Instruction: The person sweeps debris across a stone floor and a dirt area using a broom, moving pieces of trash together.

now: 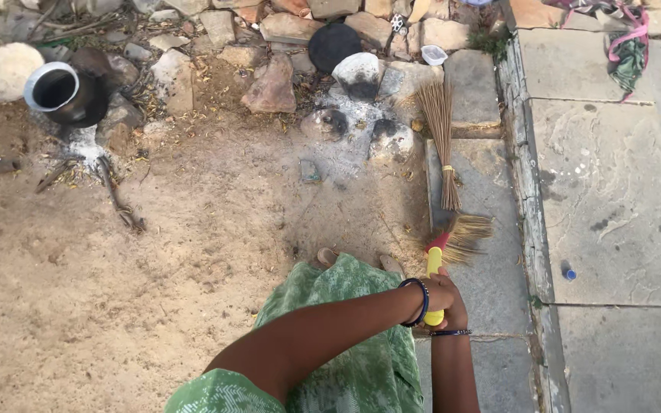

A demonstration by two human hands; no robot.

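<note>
Both my hands grip the yellow handle of a short grass broom (433,262) in front of my green garment (346,329). My left hand (439,289), with a blue bangle at the wrist, reaches across from the left and wraps the handle higher up. Just below it, my right hand (455,315) comes up from the bottom edge and closes on the handle's lower end. A red band joins the handle to straw bristles (470,233), which rest on a grey stone slab (491,283) beside sandy ground.
A second broom of thin sticks (443,141) lies on the slab ahead. Beyond are rocks, grey ash (346,126), a black pot (61,93) at far left, a round black pan (334,44) and a small white bowl (433,54). Raised stone paving (613,199) runs along the right, with cloth (627,50) on it.
</note>
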